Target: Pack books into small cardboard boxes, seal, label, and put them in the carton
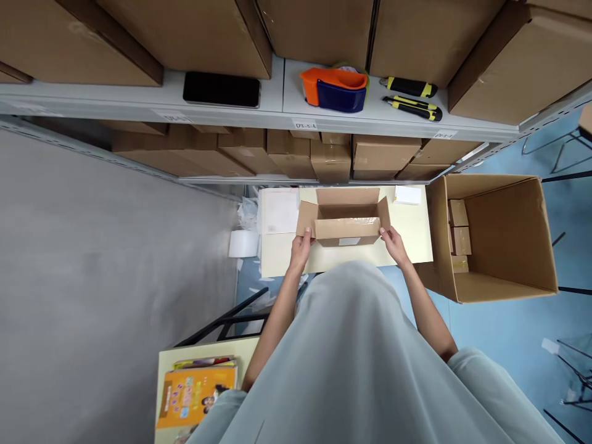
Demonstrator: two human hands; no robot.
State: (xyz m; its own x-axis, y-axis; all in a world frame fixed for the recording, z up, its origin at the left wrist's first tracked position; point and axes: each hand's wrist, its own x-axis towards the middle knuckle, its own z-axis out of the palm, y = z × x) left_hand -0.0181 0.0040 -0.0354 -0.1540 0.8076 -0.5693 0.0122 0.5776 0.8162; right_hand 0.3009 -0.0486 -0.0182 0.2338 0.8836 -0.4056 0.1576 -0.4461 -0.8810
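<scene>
An open cardboard box [348, 229] sits on the pale yellow table [277, 262] in front of me, its flaps folded outward. A white label and shiny clear tape show on its near side. My left hand [301, 248] pinches the left side flap near its lower corner, thumb on top. At the other end, my right hand [393, 242] grips the right side flap in the same way. The inside of the box looks dark, and its bottom is hidden behind the near flap.
A large open carton [506, 237] with several small boxes stands on the right. The grey shelf [272, 105] above holds a phone [222, 89], an orange-and-blue tape dispenser [335, 89] and two utility knives [411, 97]. Books [198, 394] lie on a table at lower left.
</scene>
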